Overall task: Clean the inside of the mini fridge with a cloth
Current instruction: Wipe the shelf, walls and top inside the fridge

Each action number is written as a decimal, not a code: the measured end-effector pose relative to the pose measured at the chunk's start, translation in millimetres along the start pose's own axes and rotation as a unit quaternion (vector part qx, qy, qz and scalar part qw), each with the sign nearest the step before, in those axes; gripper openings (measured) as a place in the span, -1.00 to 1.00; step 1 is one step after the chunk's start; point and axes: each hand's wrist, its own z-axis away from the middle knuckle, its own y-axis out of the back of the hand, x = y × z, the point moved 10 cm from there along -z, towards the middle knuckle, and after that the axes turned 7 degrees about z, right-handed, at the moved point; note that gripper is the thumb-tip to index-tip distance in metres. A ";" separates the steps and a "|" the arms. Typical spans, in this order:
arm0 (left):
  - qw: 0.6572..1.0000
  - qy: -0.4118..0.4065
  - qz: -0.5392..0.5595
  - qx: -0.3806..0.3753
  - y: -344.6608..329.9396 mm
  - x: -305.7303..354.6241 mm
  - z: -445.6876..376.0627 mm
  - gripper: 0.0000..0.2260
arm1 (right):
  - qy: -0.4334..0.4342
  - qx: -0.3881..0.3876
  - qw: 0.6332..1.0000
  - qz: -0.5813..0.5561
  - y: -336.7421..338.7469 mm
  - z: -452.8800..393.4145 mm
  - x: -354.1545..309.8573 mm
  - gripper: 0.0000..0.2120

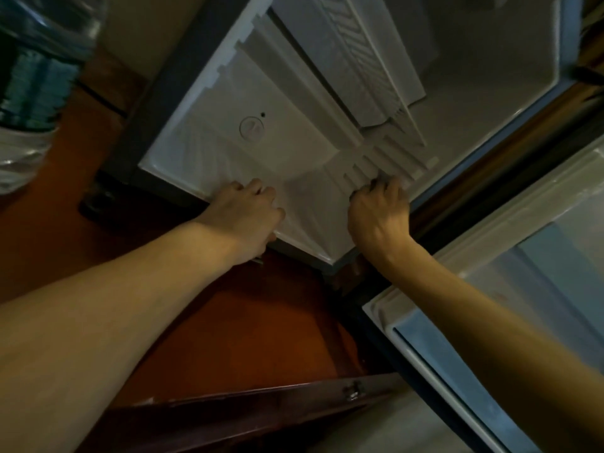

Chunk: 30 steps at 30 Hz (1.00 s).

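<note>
The mini fridge (457, 132) stands open, its white inside tilted in the head view. A thermostat dial (251, 127) sits on one inner wall. A clear flat shelf (307, 217) lies at the front of the opening. My left hand (251, 214) grips one edge of it with curled fingers. My right hand (379, 210) curls round the opposite edge, beside the ribbed shelf rails (385, 161). No cloth is in view.
The open fridge door (490, 289) with its white gasket fills the lower right. A white slatted tray (376, 60) sits deeper inside. Wrapped water bottles (36, 60) are at the upper left. Orange-red floor (228, 322) and a dark wooden panel with a hinge (353, 390) lie below.
</note>
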 end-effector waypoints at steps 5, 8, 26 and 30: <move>1.000 0.000 -0.007 0.002 -1.7 -1.2 -0.3 -0.66 | 0.007 -0.032 0.999 0.031 -1.6 -29.0 -28.4 -0.79; 1.000 -0.008 -0.003 0.010 -1.5 -0.8 -0.9 -0.66 | 0.003 -0.022 0.999 0.032 -2.4 -59.7 -40.5 -0.77; 1.000 -0.003 -0.003 -0.011 -4.4 -1.9 -0.8 -0.66 | 0.091 0.167 0.982 -0.005 17.2 26.8 17.7 -0.87; 1.000 -0.003 -0.001 -0.014 -2.7 1.0 -0.4 -0.65 | 0.095 0.190 0.977 0.007 20.2 0.8 28.0 -0.90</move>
